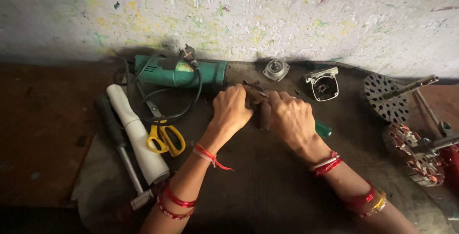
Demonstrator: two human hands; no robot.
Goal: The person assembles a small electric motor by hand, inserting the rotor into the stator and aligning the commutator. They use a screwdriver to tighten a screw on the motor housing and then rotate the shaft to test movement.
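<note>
My left hand [231,111] and my right hand [292,118] meet at the middle of a dark work surface [267,181]. Between them they grip a dark motor armature [260,105] with a toothed end; most of it is hidden by my fingers. A green screwdriver handle [323,129] pokes out from under my right hand. Both wrists wear red thread and bangles. Just behind the hands lies a green angle grinder body [177,73] with its black cord [191,97] looped beside it.
Yellow-handled scissors [166,137], a white tube [136,133] and a black-handled tool [117,143] lie at the left. A round metal cap [276,69] and grey gear housing [322,84] sit behind. Fan motor parts [387,97] are at the right, by a paint-flecked wall [239,14].
</note>
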